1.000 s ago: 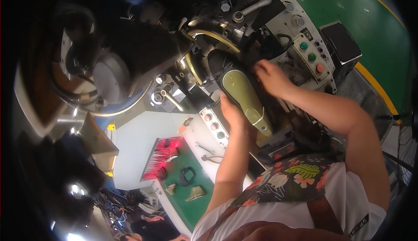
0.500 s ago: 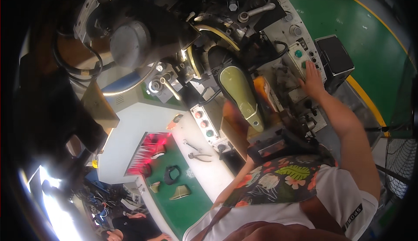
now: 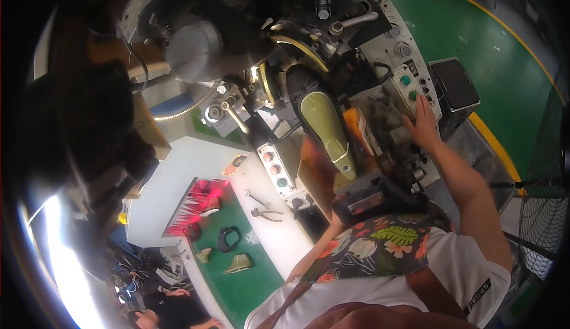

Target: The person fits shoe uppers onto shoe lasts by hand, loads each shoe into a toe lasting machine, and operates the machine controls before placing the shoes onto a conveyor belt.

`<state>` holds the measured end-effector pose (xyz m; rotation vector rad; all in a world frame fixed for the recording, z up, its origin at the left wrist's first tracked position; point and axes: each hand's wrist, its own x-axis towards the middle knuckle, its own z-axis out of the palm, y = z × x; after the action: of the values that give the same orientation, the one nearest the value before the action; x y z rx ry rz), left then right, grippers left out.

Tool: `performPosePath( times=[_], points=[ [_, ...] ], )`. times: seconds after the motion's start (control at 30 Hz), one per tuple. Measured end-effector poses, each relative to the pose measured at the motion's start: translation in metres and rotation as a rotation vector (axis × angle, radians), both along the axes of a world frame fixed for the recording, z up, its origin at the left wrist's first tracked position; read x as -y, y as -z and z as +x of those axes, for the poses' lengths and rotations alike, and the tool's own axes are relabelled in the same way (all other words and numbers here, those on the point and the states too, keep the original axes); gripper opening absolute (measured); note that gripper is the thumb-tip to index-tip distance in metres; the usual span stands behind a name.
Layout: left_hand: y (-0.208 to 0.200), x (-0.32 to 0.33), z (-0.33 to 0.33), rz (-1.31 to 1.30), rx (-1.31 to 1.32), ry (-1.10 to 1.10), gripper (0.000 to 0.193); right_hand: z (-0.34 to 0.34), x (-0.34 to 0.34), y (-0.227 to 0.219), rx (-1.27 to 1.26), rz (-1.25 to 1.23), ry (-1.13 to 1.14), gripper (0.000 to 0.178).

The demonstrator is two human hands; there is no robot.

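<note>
Person stands at a large shoe-making machine [image 3: 249, 50], seen from above. The right hand [image 3: 423, 124] lies flat and open, fingers spread, on the machine's pale control panel [image 3: 409, 82], just below a green push button [image 3: 405, 80]; it grips nothing. The left hand [image 3: 313, 154] is blurred, sitting low beside the olive-green shoe sole [image 3: 325, 128]; it appears to touch the sole's left edge, but whether the fingers close on it cannot be told. The sole faces up, mounted in the machine's centre, toe end pointing into the dark clamp area, heel end toward the person. An orange part [image 3: 354, 126] sits just beside the sole on its right. To the left, a smaller button box [image 3: 278, 171] with red and green buttons is fixed to the white housing. Further left, a green-topped bench [image 3: 249, 287] carries an olive shoe piece [image 3: 238, 263], a black ring-shaped piece [image 3: 227, 238] and pliers [image 3: 265, 213] on the adjoining white surface. Green floor with a yellow line [image 3: 504, 32] runs at right.
</note>
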<state>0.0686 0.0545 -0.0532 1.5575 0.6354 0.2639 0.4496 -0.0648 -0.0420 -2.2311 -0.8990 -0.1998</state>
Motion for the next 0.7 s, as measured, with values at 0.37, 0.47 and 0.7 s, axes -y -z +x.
performPosePath(
  times=[0.37,0.47,0.7],
  points=[
    [-0.059,-0.061,0.022,1.124,-0.045,-0.731,0.052,-0.090,0.002,-0.134,-0.935,0.529,-0.409,0.035],
    [-0.044,-0.061,0.024,0.943,-0.183,-0.714,0.068,-0.138,0.001,-0.181,-0.797,0.569,-0.581,0.036],
    [-0.043,-0.063,0.023,0.761,-0.218,-0.681,0.061,-0.173,-0.010,-0.179,-0.019,0.486,-0.499,0.048]
  ],
)
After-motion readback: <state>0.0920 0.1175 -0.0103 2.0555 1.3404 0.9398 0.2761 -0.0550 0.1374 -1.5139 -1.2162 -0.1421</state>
